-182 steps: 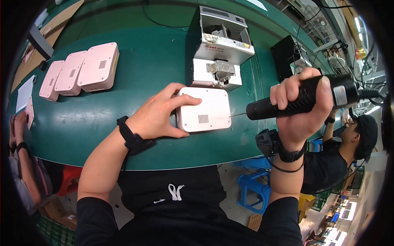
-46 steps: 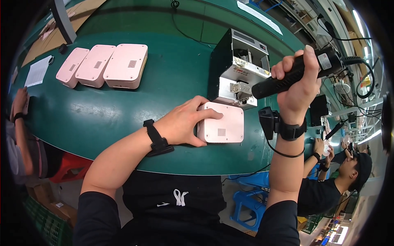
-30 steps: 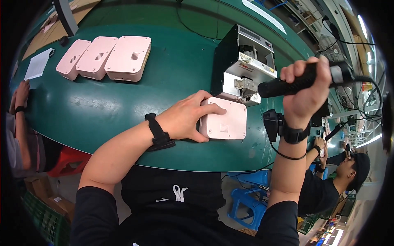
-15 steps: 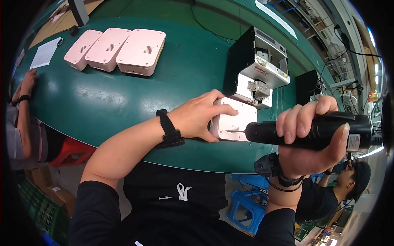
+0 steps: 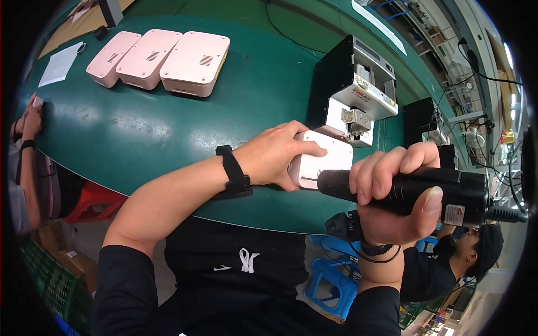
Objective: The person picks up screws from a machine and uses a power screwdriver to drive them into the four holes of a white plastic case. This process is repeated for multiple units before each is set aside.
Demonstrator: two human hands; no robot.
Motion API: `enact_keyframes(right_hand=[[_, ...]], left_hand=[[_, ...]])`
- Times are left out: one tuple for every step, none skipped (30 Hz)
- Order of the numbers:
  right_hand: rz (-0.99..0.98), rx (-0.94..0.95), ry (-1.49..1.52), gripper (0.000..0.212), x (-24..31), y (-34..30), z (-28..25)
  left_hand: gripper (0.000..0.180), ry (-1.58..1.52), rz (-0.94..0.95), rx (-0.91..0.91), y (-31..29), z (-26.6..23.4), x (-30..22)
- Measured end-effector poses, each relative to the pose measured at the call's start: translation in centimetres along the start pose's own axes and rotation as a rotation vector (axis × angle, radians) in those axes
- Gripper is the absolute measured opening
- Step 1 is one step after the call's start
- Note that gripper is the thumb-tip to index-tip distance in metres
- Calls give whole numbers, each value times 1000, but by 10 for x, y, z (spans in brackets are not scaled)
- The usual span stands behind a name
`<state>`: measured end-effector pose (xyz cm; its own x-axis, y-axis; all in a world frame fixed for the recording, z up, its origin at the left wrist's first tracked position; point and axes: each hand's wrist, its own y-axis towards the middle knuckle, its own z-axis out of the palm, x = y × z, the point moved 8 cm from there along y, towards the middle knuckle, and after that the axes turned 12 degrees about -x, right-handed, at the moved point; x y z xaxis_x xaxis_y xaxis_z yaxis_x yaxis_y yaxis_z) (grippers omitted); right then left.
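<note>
My left hand (image 5: pixel 277 154) grips a pale pink plastic box (image 5: pixel 330 150) by its left side, thumb and fingers wrapped over its edges. The box lies on the green table with its vented face up and screw holes at its corners. In my right hand (image 5: pixel 395 185) is a black electric screwdriver (image 5: pixel 437 193), held level, its cord running off to the right. Its thin bit meets the box near the lower left corner hole; whether a screw sits there I cannot tell. The driver's nose covers part of the vent and the lower edge.
Three similar pink boxes (image 5: pixel 193 64) lie in a row at the far left. A black and silver machine (image 5: pixel 358 89) stands just beyond my box. Paper sheets (image 5: pixel 60 64) lie at the left, where another person's hands (image 5: pixel 31 120) rest. A co-worker (image 5: pixel 448 263) is at lower right.
My right hand has moved left and slightly down with the screwdriver, whose nose is now closer to the box's corner. My left hand keeps its grip. The person at left has shifted their hands.
</note>
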<state>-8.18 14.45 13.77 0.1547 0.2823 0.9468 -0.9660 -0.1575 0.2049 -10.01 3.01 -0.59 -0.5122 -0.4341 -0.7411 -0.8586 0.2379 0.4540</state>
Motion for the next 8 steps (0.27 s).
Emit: enact_keyframes(right_hand=[[2, -13, -26, 58, 0, -1, 0], [-1, -13, -27, 58, 1, -3, 1], [18, -12, -31, 59, 0, -4, 1], [35, -13, -34, 59, -1, -5, 1], [51, -14, -36, 59, -1, -6, 1], [41, -24, -36, 59, -1, -7, -1], [35, 30, -14, 57, -4, -6, 1], [28, 82, 8, 55, -8, -4, 1]], left_hand=[[73, 4, -7, 2, 0, 1, 0], [74, 9, -12, 4, 1, 1, 0], [74, 9, -8, 4, 2, 2, 0], [74, 15, -11, 7, 2, 2, 0], [75, 21, -13, 11, 1, 2, 0], [75, 26, -10, 19, 2, 2, -2], [77, 19, -17, 35, 3, 3, -3], [78, 13, -24, 52, 3, 3, -4]])
